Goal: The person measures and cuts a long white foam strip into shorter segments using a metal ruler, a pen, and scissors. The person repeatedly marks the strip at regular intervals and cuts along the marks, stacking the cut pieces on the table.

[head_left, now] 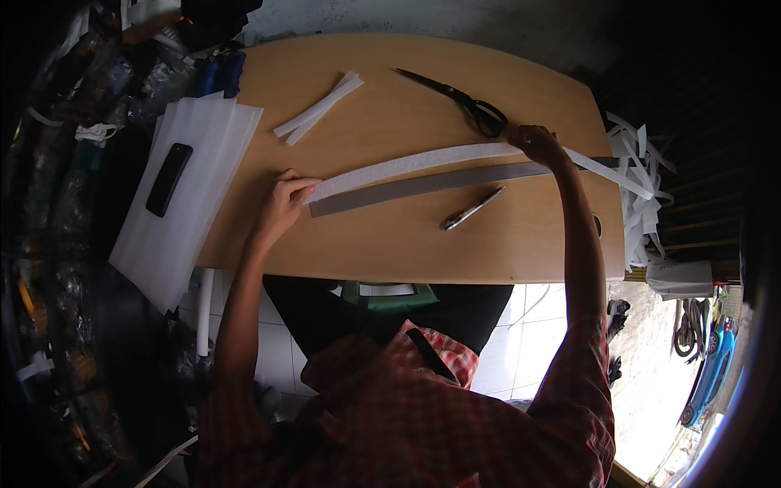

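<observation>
A long white foam strip [415, 163] stretches across the wooden table between my two hands. Its left end is pinched in the fingers of my left hand [286, 203]. My right hand [538, 146] has its fingers closed on the strip farther along, and the rest of it runs on past that hand to the table's right edge. Just nearer to me lies a grey metal ruler [423, 185], roughly parallel to the strip and passing beneath my right forearm. Black-handled scissors [465, 102] rest beyond the strip, close to my right hand. A pen [474, 209] lies on my side of the ruler.
Two white strips [319, 108] lie crossed toward the back left. White foam sheets [213, 142] overhang the table's left edge, with a black phone [169, 180] on top. Many cut strips [641, 183] hang in a tangle at the right edge. Plastic-wrapped goods [102, 81] crowd the far left.
</observation>
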Available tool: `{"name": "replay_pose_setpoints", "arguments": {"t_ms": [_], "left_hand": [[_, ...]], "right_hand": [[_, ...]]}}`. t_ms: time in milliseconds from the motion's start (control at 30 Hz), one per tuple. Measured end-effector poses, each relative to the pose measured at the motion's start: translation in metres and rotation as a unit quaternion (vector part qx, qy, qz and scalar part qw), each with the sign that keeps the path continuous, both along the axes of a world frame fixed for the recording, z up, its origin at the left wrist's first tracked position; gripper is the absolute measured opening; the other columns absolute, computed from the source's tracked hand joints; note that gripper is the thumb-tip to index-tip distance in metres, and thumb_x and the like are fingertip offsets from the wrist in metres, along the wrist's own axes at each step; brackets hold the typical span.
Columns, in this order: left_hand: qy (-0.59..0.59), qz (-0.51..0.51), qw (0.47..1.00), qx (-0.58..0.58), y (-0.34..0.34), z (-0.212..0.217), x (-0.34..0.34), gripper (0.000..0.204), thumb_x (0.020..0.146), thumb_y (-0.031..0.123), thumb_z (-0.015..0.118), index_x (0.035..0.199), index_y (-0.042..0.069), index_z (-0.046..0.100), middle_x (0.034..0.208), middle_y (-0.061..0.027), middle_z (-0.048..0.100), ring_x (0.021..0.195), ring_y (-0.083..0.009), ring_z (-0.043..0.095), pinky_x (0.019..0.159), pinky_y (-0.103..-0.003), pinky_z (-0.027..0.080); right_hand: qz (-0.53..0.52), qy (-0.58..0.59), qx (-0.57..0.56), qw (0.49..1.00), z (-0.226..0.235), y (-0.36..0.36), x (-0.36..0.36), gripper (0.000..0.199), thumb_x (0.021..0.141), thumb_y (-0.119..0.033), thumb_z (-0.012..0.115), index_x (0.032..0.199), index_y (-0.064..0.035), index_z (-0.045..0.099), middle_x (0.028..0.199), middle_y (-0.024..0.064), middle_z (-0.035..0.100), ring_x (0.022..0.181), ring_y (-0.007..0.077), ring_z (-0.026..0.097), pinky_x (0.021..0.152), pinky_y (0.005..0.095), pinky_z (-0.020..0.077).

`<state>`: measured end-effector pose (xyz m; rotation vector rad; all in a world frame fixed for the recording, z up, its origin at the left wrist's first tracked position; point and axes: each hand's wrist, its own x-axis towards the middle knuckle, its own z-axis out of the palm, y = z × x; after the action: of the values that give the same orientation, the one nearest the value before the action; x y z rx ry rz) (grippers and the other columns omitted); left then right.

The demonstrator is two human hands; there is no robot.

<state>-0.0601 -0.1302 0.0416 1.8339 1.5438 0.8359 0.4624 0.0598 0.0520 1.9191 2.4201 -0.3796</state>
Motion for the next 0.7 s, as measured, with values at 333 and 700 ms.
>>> {"name": "replay_pose_setpoints", "arguments": {"t_ms": [333, 700], "left_hand": [[0.020, -0.018, 0.998, 0.050, 0.010, -0.007, 0.002, 0.014, 0.092, 0.003, 0.072, 0.105, 0.000, 0.076, 0.092, -0.0074, 0.063, 0.080, -0.0171, 0.061, 0.072, -0.031, 0.050], [0.103, -0.066, 0.972, 0.200, 0.002, -0.006, 0.012, 0.025, 0.082, -0.012, 0.067, 0.102, 0.002, 0.075, 0.091, -0.0110, 0.060, 0.088, -0.0297, 0.065, 0.076, -0.042, 0.052]], "right_hand": [[-0.034, -0.083, 0.124, 0.988, -0.010, -0.013, 0.010, 0.037, 0.091, -0.047, 0.073, 0.104, -0.0125, 0.069, 0.109, 0.0066, 0.067, 0.116, 0.0268, 0.058, 0.098, 0.0597, 0.0395], [0.134, 0.077, 0.269, 0.951, -0.020, -0.066, -0.030, 0.027, 0.084, 0.006, 0.055, 0.106, -0.0052, 0.065, 0.108, 0.0110, 0.061, 0.104, 0.0328, 0.061, 0.090, 0.0471, 0.0477]]}}
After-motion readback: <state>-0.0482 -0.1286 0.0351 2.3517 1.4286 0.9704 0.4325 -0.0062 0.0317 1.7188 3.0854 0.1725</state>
